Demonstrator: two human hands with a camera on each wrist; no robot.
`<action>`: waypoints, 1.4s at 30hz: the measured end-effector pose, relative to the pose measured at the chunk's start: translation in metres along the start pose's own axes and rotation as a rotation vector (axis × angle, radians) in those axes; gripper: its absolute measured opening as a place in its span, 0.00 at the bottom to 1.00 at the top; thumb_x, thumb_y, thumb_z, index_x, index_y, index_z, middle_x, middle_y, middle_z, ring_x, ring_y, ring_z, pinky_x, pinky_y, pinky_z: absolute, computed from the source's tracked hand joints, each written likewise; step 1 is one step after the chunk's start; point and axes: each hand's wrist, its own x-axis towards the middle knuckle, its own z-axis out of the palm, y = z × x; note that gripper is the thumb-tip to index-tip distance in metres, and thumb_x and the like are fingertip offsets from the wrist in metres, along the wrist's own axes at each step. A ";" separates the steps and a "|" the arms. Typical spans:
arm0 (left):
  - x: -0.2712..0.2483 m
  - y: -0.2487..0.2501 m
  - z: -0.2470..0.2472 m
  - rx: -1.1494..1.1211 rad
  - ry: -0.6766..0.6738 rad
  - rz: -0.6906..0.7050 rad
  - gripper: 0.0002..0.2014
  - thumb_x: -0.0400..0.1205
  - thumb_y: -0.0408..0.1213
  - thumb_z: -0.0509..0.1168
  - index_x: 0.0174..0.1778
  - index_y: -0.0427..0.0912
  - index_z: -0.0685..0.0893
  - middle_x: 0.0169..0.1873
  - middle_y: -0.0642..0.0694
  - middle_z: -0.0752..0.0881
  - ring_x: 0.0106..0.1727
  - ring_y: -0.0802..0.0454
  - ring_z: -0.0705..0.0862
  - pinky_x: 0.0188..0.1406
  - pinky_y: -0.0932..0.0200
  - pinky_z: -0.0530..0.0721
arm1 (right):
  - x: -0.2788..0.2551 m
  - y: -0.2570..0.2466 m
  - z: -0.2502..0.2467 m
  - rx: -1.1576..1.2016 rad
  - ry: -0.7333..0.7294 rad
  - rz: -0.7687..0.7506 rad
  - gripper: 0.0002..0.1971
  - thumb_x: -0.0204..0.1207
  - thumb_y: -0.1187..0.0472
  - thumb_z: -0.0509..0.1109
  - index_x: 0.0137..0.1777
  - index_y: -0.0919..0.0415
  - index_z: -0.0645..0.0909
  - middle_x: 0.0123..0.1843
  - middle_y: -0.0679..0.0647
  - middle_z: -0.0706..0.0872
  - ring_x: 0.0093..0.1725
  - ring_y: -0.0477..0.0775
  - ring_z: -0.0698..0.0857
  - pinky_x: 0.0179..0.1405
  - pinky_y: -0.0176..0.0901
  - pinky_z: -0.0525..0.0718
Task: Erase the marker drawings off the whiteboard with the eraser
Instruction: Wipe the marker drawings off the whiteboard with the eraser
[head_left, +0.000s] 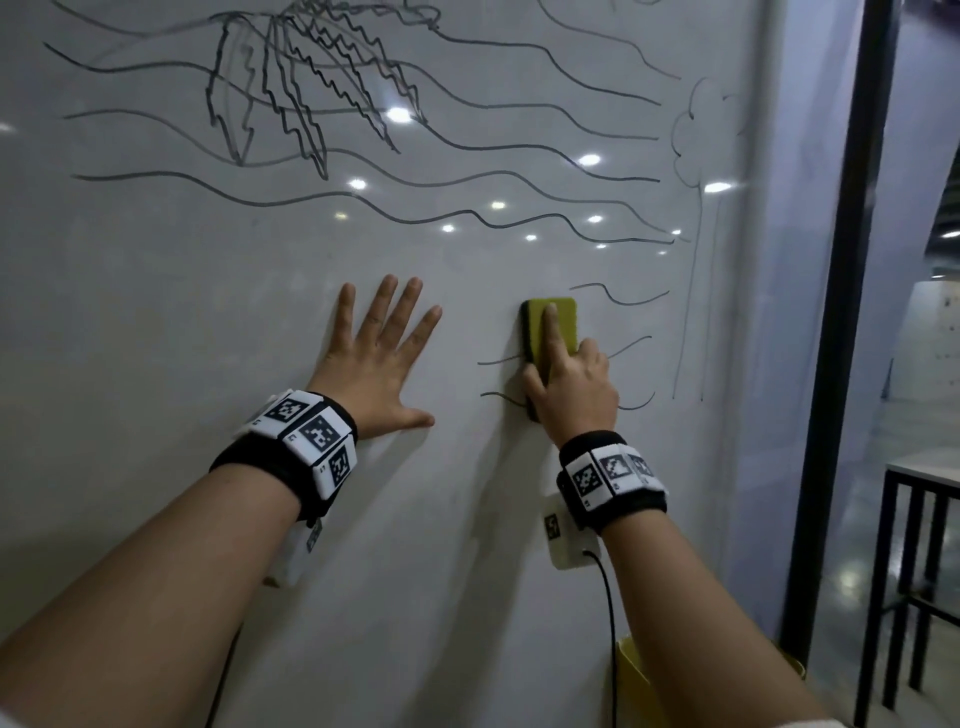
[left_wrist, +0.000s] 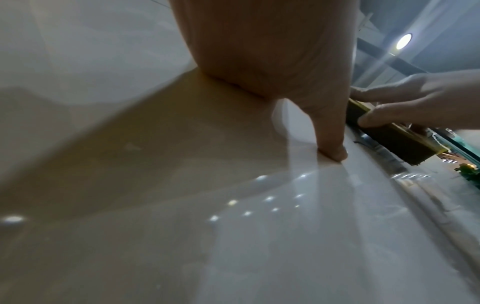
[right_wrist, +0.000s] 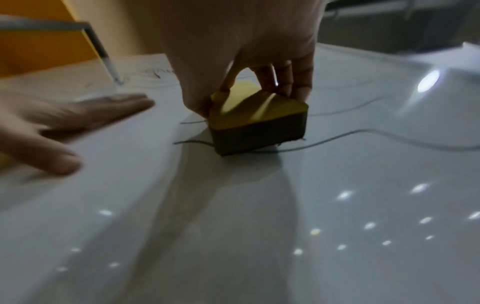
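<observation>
A yellow eraser (head_left: 561, 322) with a dark felt underside lies flat against the whiteboard (head_left: 156, 312). My right hand (head_left: 569, 382) grips it, thumb on its left edge, index finger stretched along its back, other fingers on its right edge. The right wrist view shows the eraser (right_wrist: 257, 121) standing over short wavy marker lines (right_wrist: 389, 133). Left of it, my left hand (head_left: 376, 358) presses flat on the board with fingers spread; its thumb (left_wrist: 330, 133) shows in the left wrist view, the eraser (left_wrist: 394, 135) beyond. Black wavy lines and a zigzag drawing (head_left: 311, 88) cover the upper board.
A thin outline of a tree (head_left: 696, 156) is drawn near the board's right edge. A dark vertical frame post (head_left: 841, 312) stands right of the board. A black-legged table (head_left: 914, 571) is at the lower right, and a yellow object (head_left: 631, 670) sits below the board.
</observation>
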 end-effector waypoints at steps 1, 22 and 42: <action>0.000 0.000 0.000 0.001 -0.004 -0.002 0.59 0.70 0.76 0.53 0.65 0.47 0.11 0.66 0.41 0.10 0.67 0.40 0.11 0.62 0.33 0.16 | 0.004 0.003 -0.001 0.032 -0.002 0.071 0.36 0.80 0.46 0.60 0.83 0.42 0.45 0.62 0.62 0.71 0.63 0.64 0.71 0.49 0.54 0.78; 0.000 0.000 -0.002 -0.014 -0.014 0.015 0.58 0.70 0.75 0.54 0.68 0.48 0.15 0.66 0.42 0.10 0.66 0.42 0.10 0.63 0.33 0.17 | -0.055 -0.014 0.022 0.046 0.006 -0.167 0.38 0.73 0.47 0.70 0.81 0.46 0.59 0.53 0.64 0.78 0.51 0.65 0.78 0.33 0.50 0.80; 0.003 0.000 0.003 -0.002 0.023 0.003 0.58 0.70 0.75 0.54 0.69 0.47 0.15 0.68 0.41 0.12 0.68 0.40 0.12 0.60 0.35 0.14 | -0.072 -0.040 0.030 0.161 -0.127 0.047 0.37 0.79 0.44 0.59 0.83 0.42 0.43 0.64 0.61 0.71 0.64 0.62 0.71 0.51 0.52 0.79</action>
